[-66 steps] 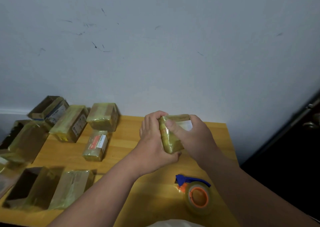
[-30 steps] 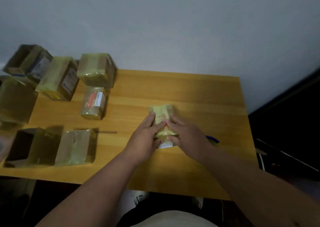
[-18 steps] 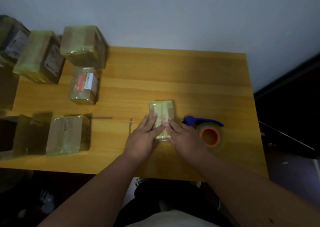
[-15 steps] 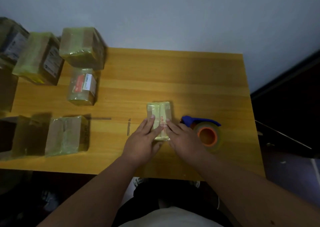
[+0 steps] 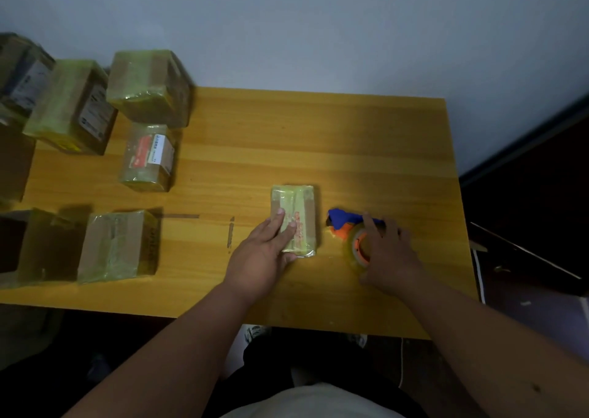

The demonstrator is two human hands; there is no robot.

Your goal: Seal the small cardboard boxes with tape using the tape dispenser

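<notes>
A small tape-wrapped cardboard box [image 5: 301,207] lies flat near the middle of the wooden table [image 5: 318,137]. My left hand [image 5: 261,252] rests on its near left part with straight fingers pressing down. To the right sits the tape dispenser [image 5: 345,223], blue and orange with a clear tape roll. My right hand [image 5: 387,258] lies over the roll, fingers spread across its top; whether the fingers curl round it is unclear.
Several other tape-wrapped boxes stand along the table's left side: a large one [image 5: 149,86] at the back, a labelled one [image 5: 148,156], one at the front left [image 5: 118,245]. The table's right edge borders dark floor. A wall stands behind.
My right hand left the small box and moved right onto the tape dispenser. My left hand stays pressing the box on the table.
</notes>
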